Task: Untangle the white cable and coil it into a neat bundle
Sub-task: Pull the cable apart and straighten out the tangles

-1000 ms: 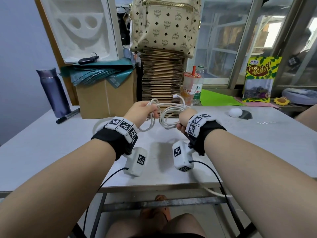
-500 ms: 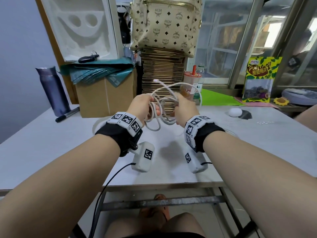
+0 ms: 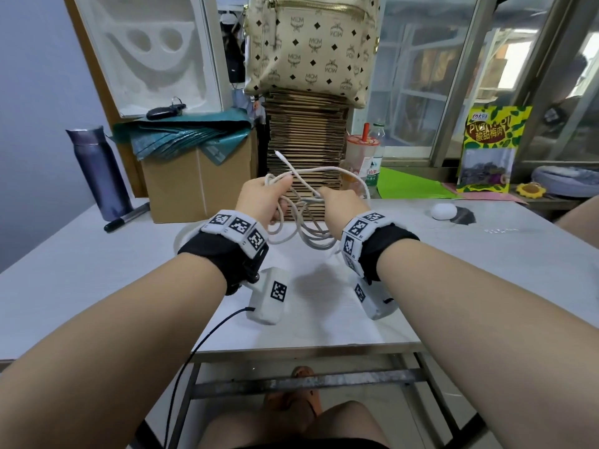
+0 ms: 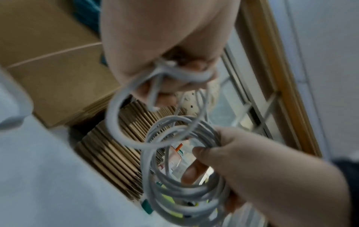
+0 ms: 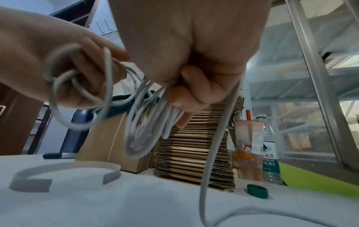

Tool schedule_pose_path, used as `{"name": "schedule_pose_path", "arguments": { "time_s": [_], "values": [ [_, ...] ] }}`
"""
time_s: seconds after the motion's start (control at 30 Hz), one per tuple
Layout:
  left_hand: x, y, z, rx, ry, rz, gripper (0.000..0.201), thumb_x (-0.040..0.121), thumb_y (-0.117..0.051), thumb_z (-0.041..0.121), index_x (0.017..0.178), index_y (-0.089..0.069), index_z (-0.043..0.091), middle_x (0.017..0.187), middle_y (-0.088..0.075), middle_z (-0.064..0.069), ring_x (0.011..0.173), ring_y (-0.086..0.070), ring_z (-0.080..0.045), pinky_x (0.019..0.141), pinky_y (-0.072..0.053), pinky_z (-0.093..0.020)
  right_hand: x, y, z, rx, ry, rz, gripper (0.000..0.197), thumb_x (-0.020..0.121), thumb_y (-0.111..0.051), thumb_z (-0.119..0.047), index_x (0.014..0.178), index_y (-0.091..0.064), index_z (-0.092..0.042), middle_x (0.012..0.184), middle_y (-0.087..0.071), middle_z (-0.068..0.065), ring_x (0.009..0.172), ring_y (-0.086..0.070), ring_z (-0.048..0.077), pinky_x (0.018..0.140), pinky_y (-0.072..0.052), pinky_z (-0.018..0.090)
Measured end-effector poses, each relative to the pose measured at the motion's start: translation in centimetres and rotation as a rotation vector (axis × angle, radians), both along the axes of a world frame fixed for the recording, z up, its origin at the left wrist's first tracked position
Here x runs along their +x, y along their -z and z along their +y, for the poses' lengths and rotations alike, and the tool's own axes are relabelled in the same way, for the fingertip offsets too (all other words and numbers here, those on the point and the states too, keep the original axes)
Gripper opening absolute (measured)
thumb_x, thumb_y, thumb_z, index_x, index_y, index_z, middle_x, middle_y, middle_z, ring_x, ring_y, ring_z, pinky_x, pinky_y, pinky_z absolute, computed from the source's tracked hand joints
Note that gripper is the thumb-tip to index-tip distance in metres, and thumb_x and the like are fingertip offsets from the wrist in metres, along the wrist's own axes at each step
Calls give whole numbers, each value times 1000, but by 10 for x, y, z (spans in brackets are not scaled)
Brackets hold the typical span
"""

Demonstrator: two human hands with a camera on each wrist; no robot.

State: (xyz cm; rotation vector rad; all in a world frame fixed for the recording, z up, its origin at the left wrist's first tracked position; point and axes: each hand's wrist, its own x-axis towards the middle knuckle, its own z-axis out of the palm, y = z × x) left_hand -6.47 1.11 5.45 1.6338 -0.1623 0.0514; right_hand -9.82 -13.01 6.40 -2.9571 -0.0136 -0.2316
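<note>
Thin white round-section cable (image 3: 301, 218) now raised above pale grey counter (image 3: 97, 270), hands drawn closer than a second ago. Left hand (image 3: 262, 197) fingers curled round tangled loops; right hand (image 3: 340, 205) grips coiled turns. One strand trails to counter. Coiling under way, knot unresolved.

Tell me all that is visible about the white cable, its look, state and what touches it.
The white cable is thin, round and smooth, plastic by its look. It is lifted above the grey table, partly coiled and still crossed over itself. The left hand grips a few tangled loops; the right hand holds a bundle of several turns. One plug end sticks up near the left hand. In the right wrist view, one strand hangs down to the table.
</note>
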Motion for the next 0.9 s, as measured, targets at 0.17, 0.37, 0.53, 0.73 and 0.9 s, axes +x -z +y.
{"name": "schedule_pose_path", "arguments": {
  "time_s": [0.17,0.37,0.53,0.73,0.9],
  "values": [
    [-2,2,4,240,-263,-146,21,91,-50,19,111,-57,21,83,-62,-3,65,-64,-22,61,-56,-32,5,3,-2,10,14,30,42,95,-29,0,128,-51,-12,106,-61,16,91,-57,32,70,-40,31],
    [2,4,7,282,-370,-125,35,97,-41,28,77,-65,12,107,-47,-6,64,-57,-22,72,-48,-29,3,5,-4,-88,-22,59,41,94,-29,2,128,-50,-9,103,-61,16,93,-58,32,72,-41,33],
    [9,6,15,171,-342,16,50,98,-38,35,56,-57,15,62,-58,-1,68,-56,-27,73,-47,-33,-1,10,-1,-195,-87,85,44,94,-28,3,132,-47,-10,110,-63,17,97,-60,31,70,-42,33],
    [7,-3,22,-99,-186,380,49,102,-32,37,66,-43,7,56,-51,-5,41,-53,-15,39,-44,-22,-2,10,-4,-136,-133,59,56,88,-29,10,136,-41,-18,99,-64,16,77,-54,28,65,-43,32],
    [-3,-8,22,78,-35,472,42,103,-32,16,68,-52,6,38,-52,-2,28,-42,-17,54,-36,-29,-11,9,-3,-200,-234,18,64,87,-32,11,141,-36,-23,109,-63,14,97,-59,31,68,-38,31]
  ]
}}
